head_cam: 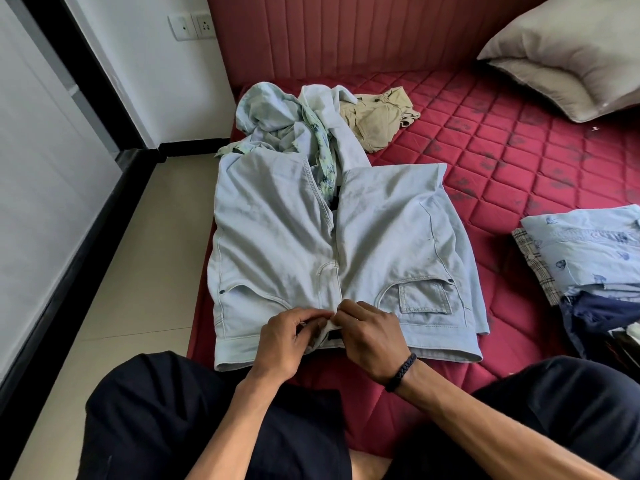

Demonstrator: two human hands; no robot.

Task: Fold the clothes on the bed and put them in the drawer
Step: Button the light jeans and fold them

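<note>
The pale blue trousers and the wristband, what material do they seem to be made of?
Pale blue trousers: probably light denim, matte and faded; contrast stitching, rivets and a coin pocket show. Wristband on the right wrist: dark braided cord, perhaps leather or synthetic; the plaited weave shows.

Red quilted bed [502,140], padded headboard [329,32], tiled floor [138,254]

Pale blue jeans [311,237] lie front-up, waistband nearest, on the bed [502,150].

You have one wide-angle head view, looking forward and steeply down from above your lap. It sits close over the jeans [332,244] on the bed [512,161], headboard [346,32] at top.
</note>
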